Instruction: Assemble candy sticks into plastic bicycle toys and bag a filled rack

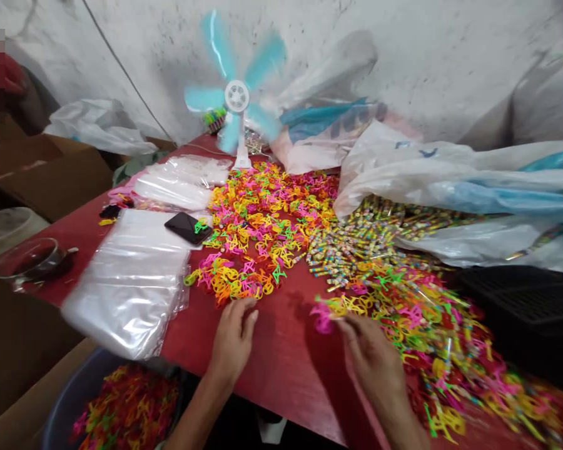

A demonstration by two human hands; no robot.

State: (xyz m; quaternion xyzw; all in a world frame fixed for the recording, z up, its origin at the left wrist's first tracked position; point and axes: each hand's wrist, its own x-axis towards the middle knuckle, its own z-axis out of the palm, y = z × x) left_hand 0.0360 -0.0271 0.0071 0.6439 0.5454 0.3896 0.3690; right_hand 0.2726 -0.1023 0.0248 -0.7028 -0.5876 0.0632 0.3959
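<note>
My right hand [375, 356] pinches a small bunch of plastic toy bicycles [326, 314], pink and yellow, just above the red table [286, 350]. My left hand [233, 337] reaches to the near edge of a heap of toy bicycles [248, 240] in pink, yellow, green and orange. Its thumb stands apart from the fingers, and the fingertips are partly hidden against the heap. Beside my right hand lies a second heap of toy bicycles [413, 312], mixed with thin printed tubes. More of these printed tubes [351, 244] are piled behind it.
A blue-bladed fan [237, 95] spins at the back. Clear plastic bags [126, 281] and a phone [187, 228] lie on the left, near a glass cup [30, 262]. A tub [59, 400] of bicycles stands below. White sacks [403, 169] and a black crate [525, 306] occupy the right.
</note>
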